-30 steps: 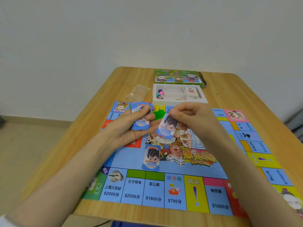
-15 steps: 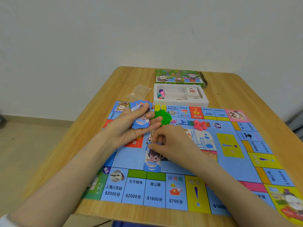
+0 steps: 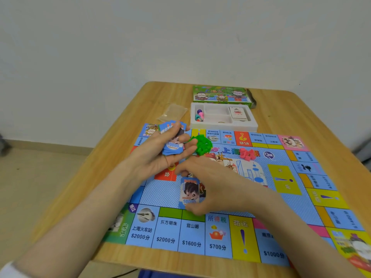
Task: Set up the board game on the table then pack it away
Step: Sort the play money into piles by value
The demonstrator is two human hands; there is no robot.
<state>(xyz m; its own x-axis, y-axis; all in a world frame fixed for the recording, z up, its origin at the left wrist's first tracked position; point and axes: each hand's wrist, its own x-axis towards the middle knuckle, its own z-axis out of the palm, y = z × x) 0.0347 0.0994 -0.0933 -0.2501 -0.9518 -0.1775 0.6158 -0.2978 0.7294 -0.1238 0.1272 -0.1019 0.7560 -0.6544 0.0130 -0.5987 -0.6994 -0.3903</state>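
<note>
Looking nearest first, I see the right hand (image 3: 216, 185) curled over a blue 10000 note (image 3: 189, 190) with a cartoon face, thumb and fingers pinching its ends as it lies on the game board (image 3: 220, 237). Just beyond, the left hand (image 3: 160, 155) grips a fan of matching notes (image 3: 173, 145). Past its fingertips sit green pieces (image 3: 202, 144). Farther off, a white tray (image 3: 222, 127) holds coloured pawns (image 3: 199, 115) in its left compartment and a card deck (image 3: 237, 113) in its right; the green box (image 3: 220, 95) lies behind.

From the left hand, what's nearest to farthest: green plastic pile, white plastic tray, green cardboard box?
1. Green plastic pile, right beside the left hand.
2. White plastic tray, farther back.
3. Green cardboard box, farthest, behind the tray.
</note>
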